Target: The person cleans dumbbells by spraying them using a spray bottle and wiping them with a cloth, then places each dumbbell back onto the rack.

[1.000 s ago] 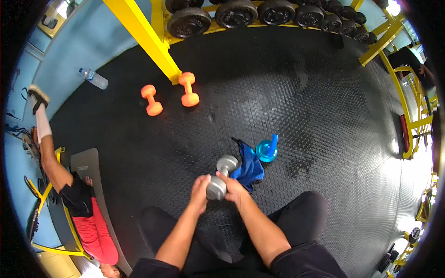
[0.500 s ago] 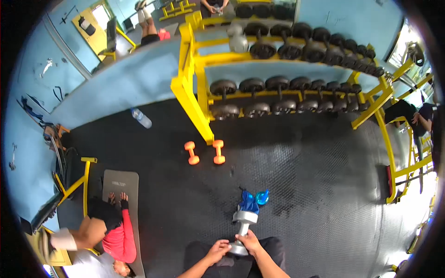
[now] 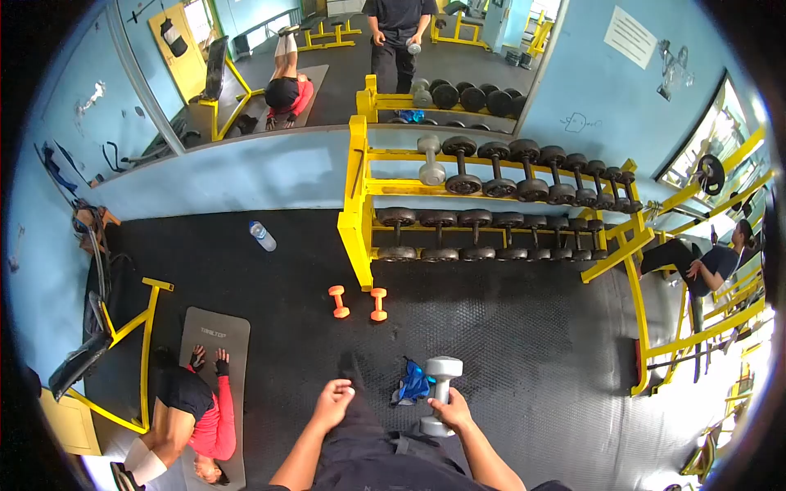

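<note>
A silver dumbbell (image 3: 443,369) is upright in my right hand (image 3: 449,410), whose fingers wrap round its handle. My left hand (image 3: 334,403) is raised to the left of it, apart from the dumbbell, with its fingers curled in; whether they hold anything is too small to tell. Just behind the dumbbell, a blue bag or cloth (image 3: 413,383) lies on the black floor. Two orange dumbbells (image 3: 339,301) stand on the floor farther forward, near the foot of the yellow rack.
The yellow rack (image 3: 357,221) carries two rows of dumbbells below a wall mirror. A water bottle (image 3: 262,236) lies near the wall. On the left, a person in red (image 3: 214,421) lies on a grey mat (image 3: 214,326). Another person (image 3: 711,266) sits at the right among yellow frames.
My left hand has moved away from the dumbbell to the left. My right hand still grips it. The view has tilted up, showing more of the mirror.
</note>
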The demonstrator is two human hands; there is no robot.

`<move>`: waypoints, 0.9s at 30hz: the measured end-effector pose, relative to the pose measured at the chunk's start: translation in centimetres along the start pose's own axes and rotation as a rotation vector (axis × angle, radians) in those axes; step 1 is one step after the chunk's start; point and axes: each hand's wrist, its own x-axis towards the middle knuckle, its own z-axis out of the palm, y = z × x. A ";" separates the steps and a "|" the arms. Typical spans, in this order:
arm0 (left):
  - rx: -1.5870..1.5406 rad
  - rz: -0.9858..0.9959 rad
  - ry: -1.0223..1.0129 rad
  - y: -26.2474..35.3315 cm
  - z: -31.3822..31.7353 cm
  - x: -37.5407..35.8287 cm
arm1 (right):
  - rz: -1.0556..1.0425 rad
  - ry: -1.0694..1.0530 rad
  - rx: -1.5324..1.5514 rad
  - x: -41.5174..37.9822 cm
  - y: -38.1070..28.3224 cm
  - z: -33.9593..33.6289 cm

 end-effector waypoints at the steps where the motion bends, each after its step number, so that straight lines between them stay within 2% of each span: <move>1: -0.075 -0.003 0.042 -0.7 -1.2 2.0 | -0.002 0.021 -0.033 0.8 -1.7 0.4; 4: -0.195 -0.117 0.108 2.8 -4.4 7.5 | 0.045 0.046 -0.137 5.7 -3.2 2.1; 5: -0.200 -0.105 0.095 3.2 -5.5 10.4 | 0.060 0.035 -0.088 7.1 -4.6 2.6; 7: -0.146 -0.138 0.121 3.4 -7.6 15.9 | 0.044 0.127 -0.271 10.4 -6.4 4.0; 10: -0.180 -0.129 0.090 6.4 -10.7 22.1 | 0.149 0.135 -0.230 14.1 -11.1 5.3; 13: -0.187 -0.104 0.044 10.8 -13.1 28.0 | 0.140 0.142 -0.211 17.0 -19.6 5.3; 16: -0.124 -0.035 -0.021 15.0 -14.2 32.4 | 0.024 0.136 -0.046 19.6 -27.1 4.9; 18: -0.160 -0.020 -0.074 18.7 -13.7 34.5 | -0.033 0.155 -0.076 22.7 -31.0 4.1; 19: -0.202 -0.006 -0.120 20.1 -13.3 35.4 | -0.037 0.145 -0.099 21.9 -37.0 2.9; 20: -0.221 -0.010 -0.156 20.7 -12.5 36.7 | -0.061 0.134 -0.074 24.8 -36.9 2.5; 23: -0.213 -0.003 -0.269 25.4 -9.3 39.4 | -0.214 0.125 -0.065 30.3 -42.1 0.2; 26: -0.210 0.031 -0.385 29.2 -4.9 42.2 | -0.286 0.137 0.003 36.0 -47.1 -1.8; 27: -0.220 0.054 -0.431 30.6 -3.3 43.3 | -0.262 0.065 -0.046 38.8 -48.0 -2.7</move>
